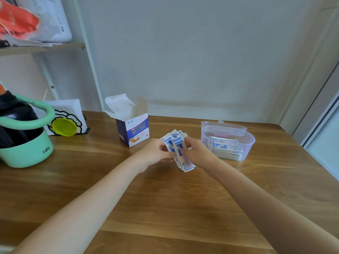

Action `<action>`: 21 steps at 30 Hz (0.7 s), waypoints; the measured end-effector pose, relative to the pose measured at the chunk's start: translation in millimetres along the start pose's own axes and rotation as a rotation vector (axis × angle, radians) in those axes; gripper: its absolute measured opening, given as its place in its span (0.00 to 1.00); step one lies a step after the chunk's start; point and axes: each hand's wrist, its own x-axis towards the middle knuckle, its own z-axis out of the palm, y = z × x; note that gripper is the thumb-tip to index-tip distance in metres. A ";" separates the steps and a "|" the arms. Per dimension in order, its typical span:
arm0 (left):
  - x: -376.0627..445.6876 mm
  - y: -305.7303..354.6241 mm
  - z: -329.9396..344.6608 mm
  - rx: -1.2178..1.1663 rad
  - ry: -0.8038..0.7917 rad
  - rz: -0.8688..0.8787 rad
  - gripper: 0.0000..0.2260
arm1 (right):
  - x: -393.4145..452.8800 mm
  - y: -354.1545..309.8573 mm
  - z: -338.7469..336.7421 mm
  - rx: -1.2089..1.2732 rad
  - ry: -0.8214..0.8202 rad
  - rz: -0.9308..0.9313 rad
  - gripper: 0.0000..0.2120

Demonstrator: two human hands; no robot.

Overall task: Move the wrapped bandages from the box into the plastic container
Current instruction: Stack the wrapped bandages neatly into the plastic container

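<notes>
So, "CHUANGKOUTIE" can be read in white letters on the purple-and-white box (133,132), under bigger Chinese characters; its top flaps are folded open. On the mint green jug (23,136), far left of the box, a logo like "HBL" is printed sideways. A white card (69,114) with a black squiggly drawing is propped just left of the box, with a yellow disc (64,127) in front of it.

A messy fan of blue-and-white wrapped bandages (177,149) is held up just right of the box, above the wood. It's gripped by the left hand (156,152) with fingers curled round the near side, and pinched from the other side by the right hand (197,153). The print on the wrappers is too small to read.

Further right of the box, the clear container (228,142) is seen with its lid tipped back and more bandages stacked inside.

Plenty of bare wooden table (165,208) is left nearer than the box. A plain grey wall (192,52) is behind it, with the table's right edge close beyond the container.
</notes>
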 end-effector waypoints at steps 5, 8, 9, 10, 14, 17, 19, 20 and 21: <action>10.4 8.5 4.8 0.099 -0.024 0.064 0.11 | -2.7 11.9 -12.4 0.014 0.087 0.005 0.14; 23.9 16.6 5.8 0.156 0.223 0.053 0.09 | -3.5 21.4 -28.9 -0.233 0.168 -0.117 0.18; 30.1 17.8 7.0 0.235 0.312 0.007 0.11 | -4.7 25.1 -32.4 -0.329 0.167 -0.146 0.18; 34.8 19.8 10.0 0.357 0.350 -0.054 0.14 | -6.7 29.2 -34.7 -0.391 0.147 -0.162 0.19; 45.2 23.2 30.1 0.707 0.250 -0.154 0.24 | -13.7 43.2 -32.9 -0.452 0.039 -0.167 0.18; 48.8 20.7 27.6 0.613 0.275 -0.122 0.21 | -13.5 45.9 -33.4 -0.371 0.032 -0.137 0.13; 48.9 15.8 17.0 0.458 0.269 -0.109 0.19 | -11.7 44.2 -32.2 -0.268 0.054 -0.092 0.11; 46.5 13.9 11.2 0.386 0.268 -0.104 0.17 | -10.0 42.8 -30.4 -0.203 0.068 -0.066 0.10; 42.6 12.2 5.8 0.322 0.271 -0.096 0.15 | -8.6 40.7 -28.1 -0.124 0.077 -0.029 0.09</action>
